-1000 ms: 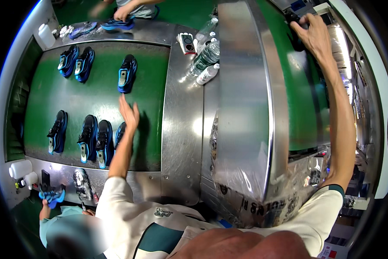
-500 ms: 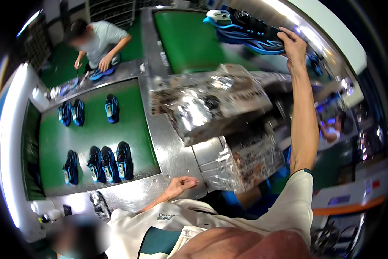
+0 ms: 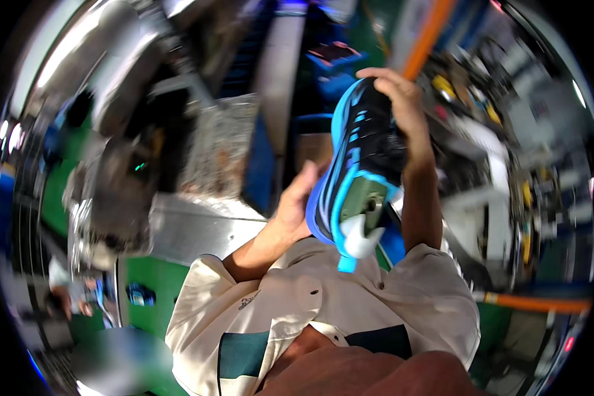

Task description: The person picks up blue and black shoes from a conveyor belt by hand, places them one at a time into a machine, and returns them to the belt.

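Note:
A black sneaker (image 3: pixel 369 142) with a bright blue sole edge hangs in front of my chest, toe up and tilted. My right hand (image 3: pixel 399 99) is closed around its toe end, thumb over the upper. A dull green filler, apparently a shoe last, shows in the ankle opening, and a pale piece sits at the heel. Against the sole, on the shoe's left side, my left hand (image 3: pixel 295 201) cups the lower part. Its thumb points up, and the other fingers are mostly hidden behind the shoe.
On the left stand a metal worktop (image 3: pixel 204 228), a box wrapped in shiny clear film (image 3: pixel 221 148) and another film-covered bulk (image 3: pixel 115 198). Another dark blue shoe (image 3: pixel 140 294) lies on a green surface. A blue bin (image 3: pixel 336 66) is ahead; blurred machinery with orange rails (image 3: pixel 534 302) stands right.
My body has turned to the right, away from the green belt with its shoes. The sneaker has come in from arm's length toward my chest, turned toe up, and my left hand has met it.

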The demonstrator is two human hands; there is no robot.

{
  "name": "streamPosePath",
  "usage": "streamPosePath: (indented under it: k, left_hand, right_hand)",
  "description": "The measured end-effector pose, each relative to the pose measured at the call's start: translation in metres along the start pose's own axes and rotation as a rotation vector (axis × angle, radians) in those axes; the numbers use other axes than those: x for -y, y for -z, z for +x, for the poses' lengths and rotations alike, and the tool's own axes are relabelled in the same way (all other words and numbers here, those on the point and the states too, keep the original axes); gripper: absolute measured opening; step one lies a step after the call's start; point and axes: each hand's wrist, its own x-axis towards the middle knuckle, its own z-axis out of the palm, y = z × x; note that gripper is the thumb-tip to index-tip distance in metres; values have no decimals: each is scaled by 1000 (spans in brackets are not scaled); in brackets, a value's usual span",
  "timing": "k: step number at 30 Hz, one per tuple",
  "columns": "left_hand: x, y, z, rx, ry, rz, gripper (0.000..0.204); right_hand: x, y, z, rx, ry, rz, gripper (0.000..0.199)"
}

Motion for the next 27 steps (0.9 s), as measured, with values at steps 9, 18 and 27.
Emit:
streamPosePath:
  k: [9,18,27]
  left_hand:
    - [171,6,161,-189,91,517,53]
    - [346,8,305,172,302,1089,53]
    - [527,89,534,19,111,1652,64]
  right_hand:
    - [-74,187,-234,-374,-130,589,92]
    - [-116,320,-350,-1369,-320,245,53]
    - [-79,356,-400,-1769,0,-122,67]
